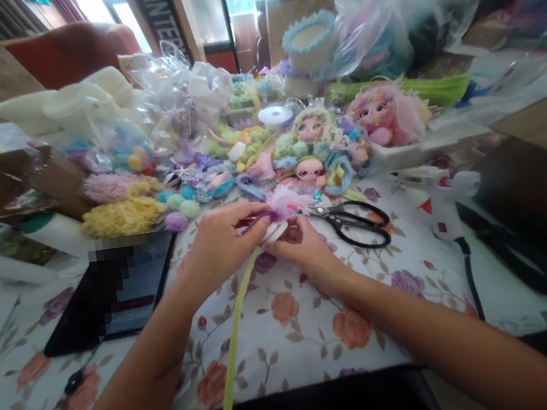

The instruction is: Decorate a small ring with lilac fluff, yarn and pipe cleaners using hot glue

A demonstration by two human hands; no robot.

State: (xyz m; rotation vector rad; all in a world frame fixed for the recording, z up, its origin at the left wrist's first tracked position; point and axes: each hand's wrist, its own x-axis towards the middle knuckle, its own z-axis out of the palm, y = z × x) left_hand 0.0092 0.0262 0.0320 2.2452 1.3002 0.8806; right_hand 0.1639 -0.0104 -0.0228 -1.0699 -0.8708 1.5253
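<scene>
My left hand [220,242] is closed, its fingers pinching the top of a small fluffy pink and purple flower piece [281,205] on the floral tablecloth [289,324]. My right hand [303,245] is closed under the same piece, gripping its white base. A long yellow-green stem [232,351] runs from the piece down past the table's near edge. Black scissors [356,221] lie just right of my right hand.
A dark tablet [113,290] lies at the left. A white glue gun [437,200] with a black cord sits at the right. Behind my hands are doll heads [311,129], pompoms [180,207], yellow fluff [121,215], a white tape roll [276,116], plastic bags and a cardboard box [8,183].
</scene>
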